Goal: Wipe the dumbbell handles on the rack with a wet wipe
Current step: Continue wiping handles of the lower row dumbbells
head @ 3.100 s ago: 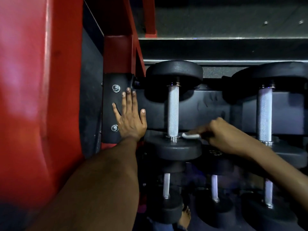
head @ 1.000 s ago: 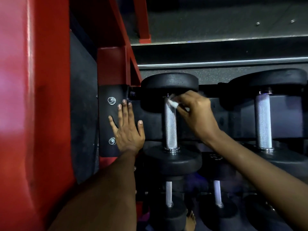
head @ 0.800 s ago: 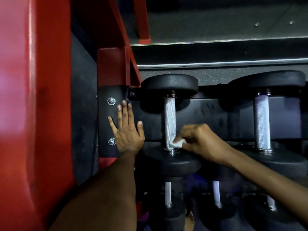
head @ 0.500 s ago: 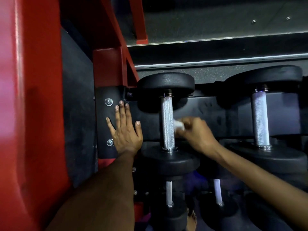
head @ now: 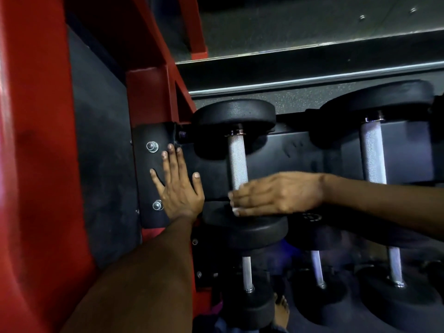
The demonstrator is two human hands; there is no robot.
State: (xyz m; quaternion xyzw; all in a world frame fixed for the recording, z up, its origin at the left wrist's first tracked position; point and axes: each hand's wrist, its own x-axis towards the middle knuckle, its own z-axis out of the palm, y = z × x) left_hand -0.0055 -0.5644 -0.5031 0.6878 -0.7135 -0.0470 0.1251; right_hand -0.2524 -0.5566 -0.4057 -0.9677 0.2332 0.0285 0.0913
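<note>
We look down on the rack point(head: 283, 150); red frame point(head: 36, 164) at left, black end plate point(head: 146, 174) with two bolts bolted to it. Left hand point(head: 179, 188) lies flat on the end plate, fingers straight and spread, thumb out toward the dumbbell; grip released, holding nothing. Right hand point(head: 276, 193) reaches in from the right across the lower part of the handle point(head: 236, 159) of the leftmost top-row dumbbell point(head: 234, 116); back of hand faces us, fingers extended leftward over the bar, fingertips just past it and above the near weight head point(head: 252, 228). Wipe: only small white slivers show at the fingertips, too small to say whether they are wipe or nails; we cannot tell whether the right grip is clenched on it. Handle is knurled, silver, upper part bare and in view; lower part hidden under the hand. A second dumbbell point(head: 374, 102) sits to the right on the same shelf, well apart from both hands. Lower row point(head: 247, 272): three smaller dumbbells below, dim; a bare foot point(head: 281, 311) shows at bottom.
</note>
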